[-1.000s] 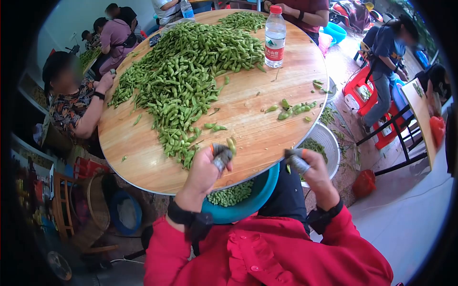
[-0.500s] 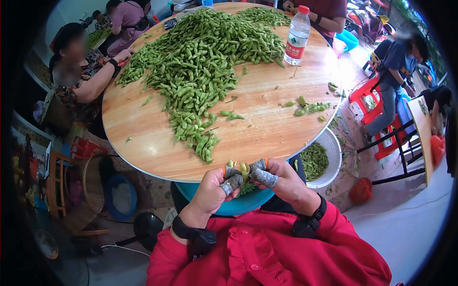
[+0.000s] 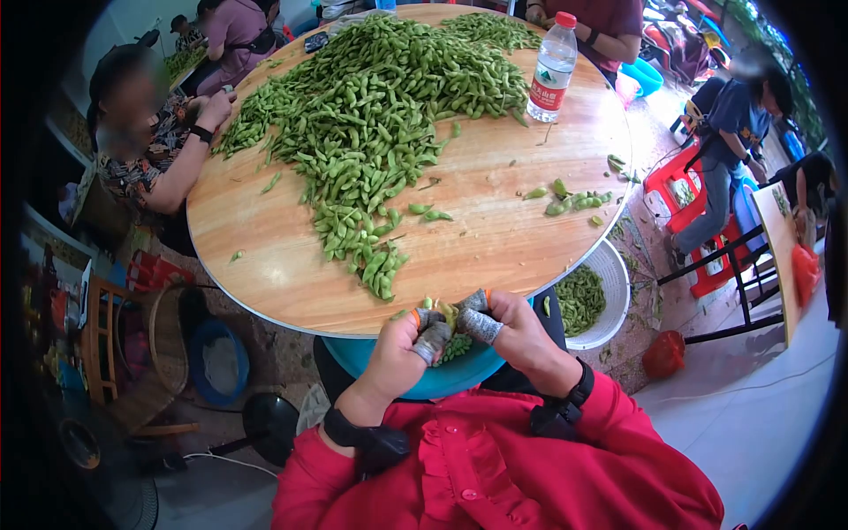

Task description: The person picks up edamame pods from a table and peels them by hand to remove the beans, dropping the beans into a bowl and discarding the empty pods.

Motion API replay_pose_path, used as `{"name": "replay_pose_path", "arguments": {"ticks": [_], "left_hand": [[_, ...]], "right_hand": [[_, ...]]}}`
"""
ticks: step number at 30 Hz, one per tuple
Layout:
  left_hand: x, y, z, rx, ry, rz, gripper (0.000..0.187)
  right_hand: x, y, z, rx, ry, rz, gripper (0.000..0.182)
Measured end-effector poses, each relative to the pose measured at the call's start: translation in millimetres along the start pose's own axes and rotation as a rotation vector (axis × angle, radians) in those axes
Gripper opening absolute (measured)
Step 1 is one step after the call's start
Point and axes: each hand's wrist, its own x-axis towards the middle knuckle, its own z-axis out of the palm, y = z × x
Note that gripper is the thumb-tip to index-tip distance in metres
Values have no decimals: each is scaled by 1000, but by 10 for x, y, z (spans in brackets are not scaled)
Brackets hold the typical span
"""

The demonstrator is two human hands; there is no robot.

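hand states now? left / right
Left hand: closed, pinching the pod.
Right hand: closed, pinching the same pod from the other side.

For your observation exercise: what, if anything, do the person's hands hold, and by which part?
Both the left hand and the right hand pinch one green bean pod between covered fingertips, one at each end.
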Motion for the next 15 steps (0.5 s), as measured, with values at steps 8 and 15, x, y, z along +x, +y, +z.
{"name": "replay_pose_path", "arguments": {"ticks": [8,15], "left_hand": [[-18,-115,3,986,144,475,25],[-44,-180,-47,309,136,230,17]], "right_hand": [[-5,1,-36,80,-58,51,13],[35,186,4,301,-128,-86,12]]}}
